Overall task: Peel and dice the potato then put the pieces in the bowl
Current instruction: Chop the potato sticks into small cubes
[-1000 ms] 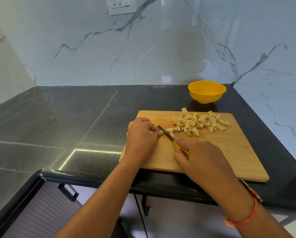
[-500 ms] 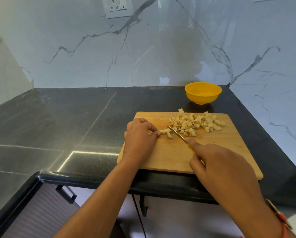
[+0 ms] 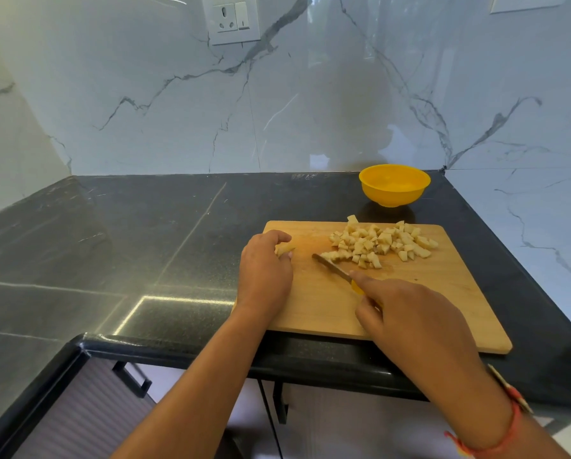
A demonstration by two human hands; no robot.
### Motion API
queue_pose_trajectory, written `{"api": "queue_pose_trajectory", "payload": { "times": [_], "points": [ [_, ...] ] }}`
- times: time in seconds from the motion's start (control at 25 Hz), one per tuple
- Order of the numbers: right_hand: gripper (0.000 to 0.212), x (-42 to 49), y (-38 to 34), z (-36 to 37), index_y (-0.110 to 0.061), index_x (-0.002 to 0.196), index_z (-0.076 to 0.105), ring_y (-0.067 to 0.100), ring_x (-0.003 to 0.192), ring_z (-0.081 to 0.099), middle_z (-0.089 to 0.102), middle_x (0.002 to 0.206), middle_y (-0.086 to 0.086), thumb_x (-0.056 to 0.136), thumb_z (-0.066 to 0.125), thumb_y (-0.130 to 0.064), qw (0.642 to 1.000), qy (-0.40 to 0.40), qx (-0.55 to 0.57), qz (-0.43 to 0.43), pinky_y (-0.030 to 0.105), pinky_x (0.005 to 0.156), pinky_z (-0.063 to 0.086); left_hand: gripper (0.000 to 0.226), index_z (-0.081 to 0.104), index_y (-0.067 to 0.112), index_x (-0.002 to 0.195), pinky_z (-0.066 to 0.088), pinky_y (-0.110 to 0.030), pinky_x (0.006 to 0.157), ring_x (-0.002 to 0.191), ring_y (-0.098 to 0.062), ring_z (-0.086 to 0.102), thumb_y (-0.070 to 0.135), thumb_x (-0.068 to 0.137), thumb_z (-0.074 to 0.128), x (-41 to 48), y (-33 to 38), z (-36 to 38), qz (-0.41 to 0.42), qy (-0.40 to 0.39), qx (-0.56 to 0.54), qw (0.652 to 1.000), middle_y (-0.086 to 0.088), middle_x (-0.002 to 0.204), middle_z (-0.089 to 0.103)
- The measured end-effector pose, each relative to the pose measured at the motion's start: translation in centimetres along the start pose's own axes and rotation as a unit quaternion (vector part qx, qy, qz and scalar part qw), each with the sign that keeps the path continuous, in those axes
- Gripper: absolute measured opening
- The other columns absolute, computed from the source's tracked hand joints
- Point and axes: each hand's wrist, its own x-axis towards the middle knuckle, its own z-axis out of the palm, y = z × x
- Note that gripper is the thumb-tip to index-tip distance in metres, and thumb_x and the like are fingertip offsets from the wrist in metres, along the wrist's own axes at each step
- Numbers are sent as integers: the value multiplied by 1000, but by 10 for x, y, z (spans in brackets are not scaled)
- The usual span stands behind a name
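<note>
Yellow bowl, pale diced potato, tan board, black counter, grey-veined white wall.

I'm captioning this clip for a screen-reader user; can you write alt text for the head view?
A person's right hand holds a yellow-handled knife with its blade beside a pile of diced potato on a wooden cutting board, while the left hand pinches a small potato piece. A yellow bowl stands behind the board on a dark counter.
</note>
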Motion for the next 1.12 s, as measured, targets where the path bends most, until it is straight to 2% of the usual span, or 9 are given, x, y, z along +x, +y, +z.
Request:
{"api": "queue_pose_trajectory", "payload": {
  "times": [0.24, 0.44, 0.6, 0.72, 0.88, 1.12],
  "points": [
    [44, 5, 12, -1, -46, 136, 51, 1, 54, 46, 47, 61, -20, 93, 45, -42, 999, 21, 38, 28, 16, 47, 36, 35, 61, 22, 126, 43, -23, 91, 109, -10, 57, 17, 92, 68, 1, 2, 2, -9, -3, 12, 1000, 7, 120, 62],
    [44, 8, 0, 9, -44, 137, 50, 0, 63, 51, 59, 75, -20, 94, 45, -45, 994, 25, 105, 19, 20, 56, 48, 32, 61, 22, 121, 44, -19, 81, 95, -6, 57, 11, 92, 65, 0, 2, 1, -4, -1, 9, 1000, 8, 110, 62],
    [44, 9, 2, 12, -43, 137, 51, 1, 57, 50, 55, 65, -20, 93, 46, -45, 991, 37, 123, 34, 18, 52, 44, 33, 62, 22, 122, 43, -21, 84, 98, -7, 56, 4, 94, 58, 0, 3, 1, -1, 4, 18, 1000, 7, 111, 62],
    [43, 7, 2, 13, -42, 136, 53, 1, 55, 48, 51, 62, -20, 93, 46, -45, 992, 45, 117, 35, 18, 49, 41, 31, 63, 22, 118, 42, -19, 85, 101, -5, 56, 3, 95, 54, -3, 2, 0, -7, 16, -17, 1000, 10, 111, 63],
    [44, 6, 2, 14, -43, 135, 54, 2, 55, 47, 51, 61, -19, 93, 44, -44, 994, 47, 92, 37, 19, 47, 40, 29, 61, 25, 117, 38, -12, 77, 100, -4, 58, 5, 98, 52, -5, 2, -1, -8, 6, -23, 1000, 9, 109, 65],
    [42, 4, -1, 12, -41, 136, 54, 3, 54, 48, 50, 61, -17, 94, 47, -43, 994, 49, 94, 32, 21, 49, 45, 28, 64, 18, 126, 42, -28, 96, 116, -19, 54, 15, 99, 56, -4, 5, 6, 42, -24, 95, 994, 2, 124, 65]
  ]
}}
